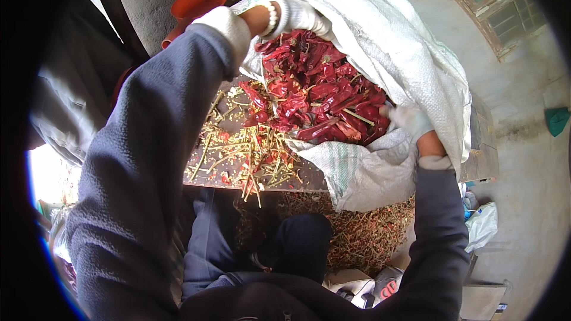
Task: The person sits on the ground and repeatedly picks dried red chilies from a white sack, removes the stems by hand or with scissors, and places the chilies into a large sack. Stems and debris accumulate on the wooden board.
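A white woven sack (392,40) lies on its side on a table, its mouth spread around a heap of dried red chili peppers (321,80). My left hand (308,20), in a white glove with a beaded bracelet at the wrist, is at the far rim of the mouth, touching sack and peppers. Its fingertips are partly hidden. At the right end of the heap is my right hand (408,120), also gloved and blurred by motion. The sack's upper flap hangs over it, and its fingers are not clear. Some peppers spill from the mouth onto the table.
Loose stems and seeds (250,151) litter the dark tabletop (200,176), some overhanging its near edge. Below, more stem debris (370,236) covers the floor beside my knees. An orange-red plastic container (196,4) stands behind the table, and a white plastic bag (482,227) is at right.
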